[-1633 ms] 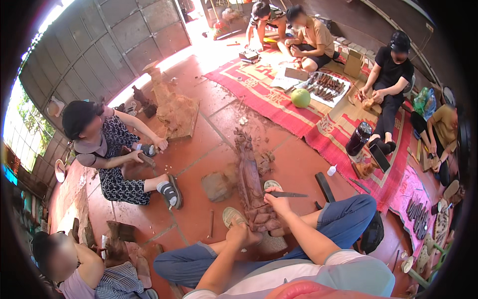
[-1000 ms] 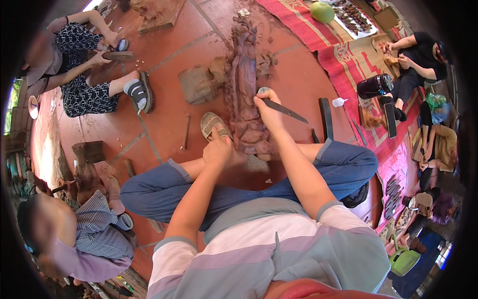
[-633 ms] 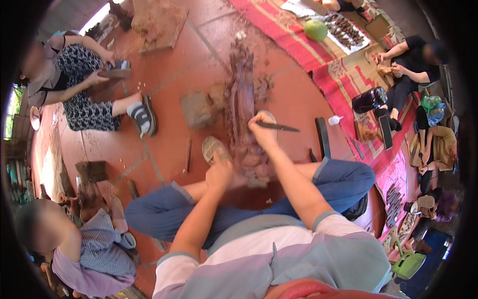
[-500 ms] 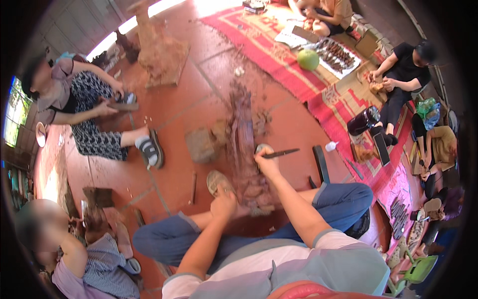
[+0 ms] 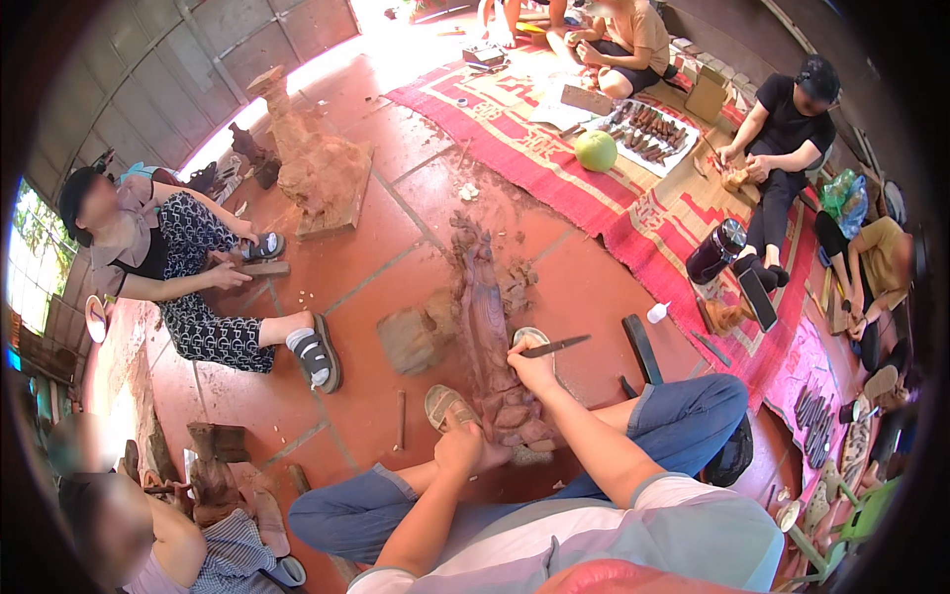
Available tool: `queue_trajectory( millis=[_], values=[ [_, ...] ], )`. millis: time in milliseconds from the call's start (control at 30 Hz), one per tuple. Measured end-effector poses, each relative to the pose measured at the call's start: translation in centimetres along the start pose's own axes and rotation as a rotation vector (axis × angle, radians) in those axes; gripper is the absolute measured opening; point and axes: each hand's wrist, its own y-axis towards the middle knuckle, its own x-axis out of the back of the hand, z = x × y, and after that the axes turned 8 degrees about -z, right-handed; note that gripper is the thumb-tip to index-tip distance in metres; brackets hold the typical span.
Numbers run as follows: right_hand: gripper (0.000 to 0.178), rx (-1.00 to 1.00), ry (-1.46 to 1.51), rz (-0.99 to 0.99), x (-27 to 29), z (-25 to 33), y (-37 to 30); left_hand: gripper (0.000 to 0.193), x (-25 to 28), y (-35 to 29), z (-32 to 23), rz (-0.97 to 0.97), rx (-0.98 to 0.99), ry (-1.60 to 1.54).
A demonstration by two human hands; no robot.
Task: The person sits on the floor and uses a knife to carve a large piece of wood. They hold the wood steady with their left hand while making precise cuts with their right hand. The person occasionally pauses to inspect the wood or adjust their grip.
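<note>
A long reddish-brown wood carving (image 5: 487, 307) lies on the floor between my legs, its near end cut into rounded, rock-like lumps. My right hand (image 5: 532, 366) is closed around a dark, knife-shaped tool (image 5: 559, 346) beside the carving's right edge. That tool's flat blade points right, away from the wood. My left hand (image 5: 458, 447) is curled into a fist over my left foot, just behind the sandal (image 5: 442, 407) and left of the carving's near end. What the fist holds, if anything, is hidden.
A wooden block (image 5: 408, 340) stands left of the carving, with a thin stick (image 5: 401, 421) nearer me. A black bar (image 5: 641, 348) and a white bottle (image 5: 658, 313) lie to the right. Several people sit around; a green round fruit (image 5: 596, 150) rests on the red mat (image 5: 574, 208).
The whole view has shifted slightly. Both hands keep nearly the same places by the carving, and the right still grips the dark tool.
</note>
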Motion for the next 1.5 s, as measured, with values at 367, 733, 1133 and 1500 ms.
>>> queue_trajectory(
  millis=[367, 733, 1133, 1500],
  values=[
    [0.01, 0.05, 0.005, -0.054, -1.2, -0.5, -0.4, 0.071, 0.5, 0.2, -0.2, 0.017, 0.018, 0.014],
    [0.008, -0.059, -0.048, -0.066, -1.2, -1.1, -0.2, 0.072, 0.3, 0.2, 0.2, 0.039, 0.009, 0.018],
    [0.009, -0.019, -0.102, -0.12, -2.0, -0.3, -0.1, 0.073, 0.5, 0.0, -0.2, 0.037, 0.013, 0.04],
    [0.007, 0.061, -0.056, -0.094, -1.9, -1.3, -0.2, 0.072, 0.4, -0.2, 0.0, 0.022, 0.029, 0.009]
  ],
)
